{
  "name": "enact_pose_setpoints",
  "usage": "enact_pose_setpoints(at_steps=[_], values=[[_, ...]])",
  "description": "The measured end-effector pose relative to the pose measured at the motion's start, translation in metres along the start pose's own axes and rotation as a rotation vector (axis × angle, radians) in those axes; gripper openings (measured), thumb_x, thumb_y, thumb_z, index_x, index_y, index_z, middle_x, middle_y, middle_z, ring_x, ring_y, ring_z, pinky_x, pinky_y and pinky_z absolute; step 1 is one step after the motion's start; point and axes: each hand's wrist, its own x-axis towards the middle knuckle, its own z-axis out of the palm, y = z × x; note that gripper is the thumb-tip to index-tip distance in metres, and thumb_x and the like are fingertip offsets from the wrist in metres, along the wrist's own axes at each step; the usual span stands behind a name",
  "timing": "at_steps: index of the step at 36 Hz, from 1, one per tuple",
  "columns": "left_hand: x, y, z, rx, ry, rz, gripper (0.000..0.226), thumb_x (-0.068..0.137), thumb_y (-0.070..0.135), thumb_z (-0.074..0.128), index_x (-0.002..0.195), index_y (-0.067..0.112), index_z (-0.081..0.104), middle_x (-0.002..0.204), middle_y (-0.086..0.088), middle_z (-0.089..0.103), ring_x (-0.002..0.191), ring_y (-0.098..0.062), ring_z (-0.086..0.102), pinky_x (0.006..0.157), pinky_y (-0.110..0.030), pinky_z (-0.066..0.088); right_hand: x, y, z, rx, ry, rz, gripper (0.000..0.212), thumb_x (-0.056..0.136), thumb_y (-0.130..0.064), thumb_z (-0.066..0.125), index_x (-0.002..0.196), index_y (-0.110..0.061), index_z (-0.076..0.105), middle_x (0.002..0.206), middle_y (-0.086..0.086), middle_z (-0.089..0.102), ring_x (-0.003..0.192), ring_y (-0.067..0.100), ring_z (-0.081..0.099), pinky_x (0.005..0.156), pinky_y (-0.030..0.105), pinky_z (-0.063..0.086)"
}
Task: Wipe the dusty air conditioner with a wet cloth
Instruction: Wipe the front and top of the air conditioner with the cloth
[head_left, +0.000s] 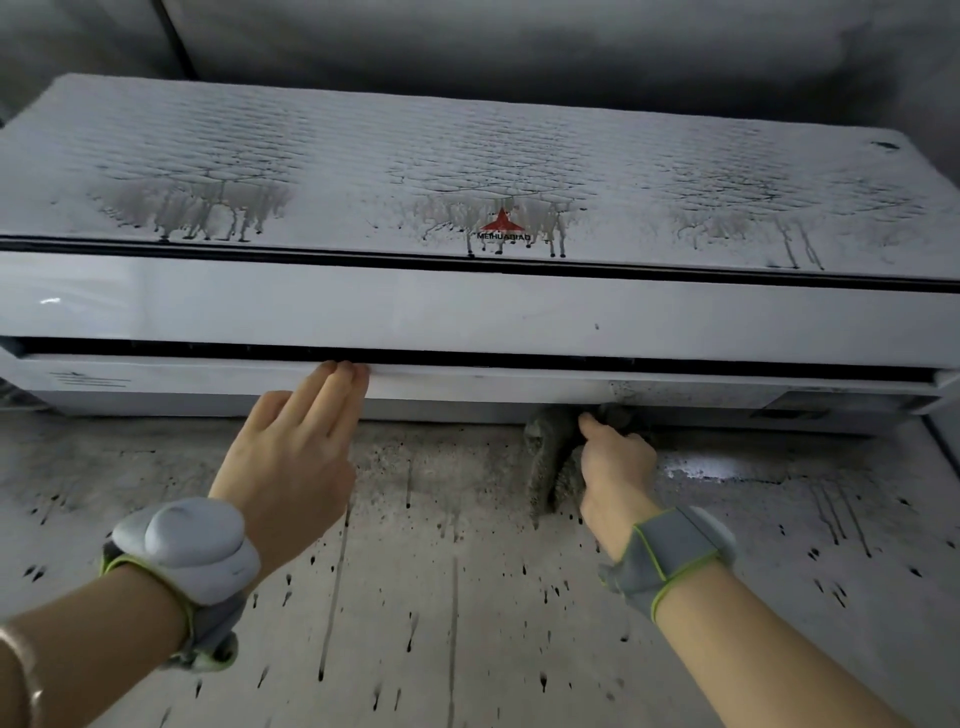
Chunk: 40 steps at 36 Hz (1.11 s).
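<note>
A white wall-mounted air conditioner (467, 306) fills the upper half of the view. Its sloping top panel carries cracked grey dust and dark drip streaks around a red logo (502, 224). My left hand (291, 452) reaches up with straight fingers touching the edge of the louvre flap (467, 376). My right hand (615, 467) grips a dirty grey cloth (550, 457) and presses it against the unit's underside, right of centre. Part of the cloth is hidden behind my fingers.
The wall (441, 597) below the unit is spattered with dark drips and grey smears. Grey bands sit on both wrists. The unit's right end (935, 384) lies close to the frame's edge.
</note>
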Motion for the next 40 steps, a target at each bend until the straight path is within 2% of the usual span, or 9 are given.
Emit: enact_pose_setpoints(at_steps=[3, 8, 15, 19, 22, 26, 31, 35, 40], values=[[0.0, 0.001, 0.001, -0.005, 0.01, 0.004, 0.061, 0.076, 0.017, 0.034, 0.129, -0.01, 0.048, 0.126, -0.021, 0.055, 0.118, -0.033, 0.053, 0.078, -0.043, 0.048, -0.005, 0.0, -0.002, -0.009, -0.013, -0.099, 0.039, 0.087, -0.019, 0.063, 0.118, 0.001, 0.051, 0.112, 0.012, 0.058, 0.092, 0.021, 0.05, 0.082, 0.027, 0.038], [-0.001, 0.004, 0.002, -0.009, 0.021, -0.007, 0.061, 0.074, 0.014, 0.043, 0.13, -0.01, 0.047, 0.126, -0.021, 0.054, 0.118, -0.032, 0.05, 0.08, -0.043, 0.045, -0.009, -0.011, -0.001, 0.099, 0.044, -0.202, 0.045, 0.082, -0.012, 0.068, 0.117, -0.003, 0.041, 0.104, 0.008, 0.052, 0.075, 0.011, 0.052, 0.055, 0.016, 0.038], [-0.001, 0.003, -0.002, -0.009, -0.005, -0.006, 0.062, 0.072, 0.014, 0.047, 0.129, -0.01, 0.048, 0.125, -0.021, 0.055, 0.117, -0.033, 0.053, 0.079, -0.044, 0.047, 0.003, -0.006, -0.007, 0.056, 0.132, -0.155, 0.033, 0.092, -0.004, 0.051, 0.123, -0.006, 0.042, 0.115, 0.013, 0.053, 0.088, 0.022, 0.049, 0.08, 0.024, 0.037], [0.0, 0.003, -0.002, 0.012, -0.022, -0.004, 0.063, 0.072, 0.015, 0.046, 0.129, -0.011, 0.047, 0.126, -0.022, 0.054, 0.117, -0.034, 0.054, 0.079, -0.043, 0.048, 0.011, -0.005, -0.012, 0.029, 0.126, -0.105, 0.038, 0.093, -0.005, 0.049, 0.13, -0.005, 0.039, 0.124, 0.014, 0.052, 0.09, 0.022, 0.046, 0.08, 0.024, 0.034], [0.001, 0.003, -0.002, 0.006, -0.017, -0.009, 0.062, 0.073, 0.016, 0.042, 0.129, -0.011, 0.047, 0.126, -0.022, 0.054, 0.117, -0.034, 0.053, 0.079, -0.044, 0.047, 0.006, -0.007, -0.012, 0.047, 0.08, -0.131, 0.039, 0.092, -0.011, 0.054, 0.128, -0.005, 0.041, 0.115, 0.012, 0.052, 0.089, 0.021, 0.048, 0.078, 0.027, 0.038], [0.0, 0.004, -0.001, -0.012, -0.008, -0.014, 0.063, 0.076, 0.019, 0.035, 0.13, -0.011, 0.046, 0.126, -0.022, 0.053, 0.117, -0.034, 0.052, 0.079, -0.044, 0.047, -0.002, -0.015, -0.005, 0.101, 0.058, -0.223, 0.032, 0.093, -0.011, 0.052, 0.123, -0.01, 0.042, 0.103, 0.003, 0.048, 0.074, 0.01, 0.048, 0.06, 0.021, 0.038], [-0.001, 0.006, -0.001, -0.02, -0.003, -0.024, 0.062, 0.076, 0.018, 0.036, 0.13, -0.011, 0.046, 0.126, -0.022, 0.053, 0.118, -0.032, 0.048, 0.078, -0.045, 0.047, 0.006, -0.016, -0.005, 0.092, 0.128, -0.188, 0.04, 0.094, -0.003, 0.044, 0.132, -0.011, 0.036, 0.11, 0.006, 0.046, 0.091, 0.02, 0.045, 0.083, 0.023, 0.035], [0.0, 0.004, -0.001, -0.012, -0.017, -0.014, 0.063, 0.078, 0.02, 0.033, 0.13, -0.012, 0.045, 0.127, -0.023, 0.053, 0.119, -0.033, 0.049, 0.078, -0.045, 0.048, 0.018, -0.014, -0.014, 0.024, 0.156, -0.104, 0.047, 0.093, -0.001, 0.042, 0.138, -0.01, 0.032, 0.131, 0.015, 0.046, 0.093, 0.022, 0.042, 0.084, 0.025, 0.033], [0.0, 0.006, 0.002, -0.012, -0.035, -0.017, 0.065, 0.078, 0.023, 0.032, 0.132, -0.012, 0.044, 0.133, -0.024, 0.049, 0.123, -0.034, 0.044, 0.08, -0.047, 0.047, 0.016, -0.012, -0.021, 0.024, 0.084, -0.174, 0.04, 0.094, -0.008, 0.048, 0.132, -0.012, 0.037, 0.119, 0.011, 0.052, 0.095, 0.022, 0.048, 0.085, 0.026, 0.037]])
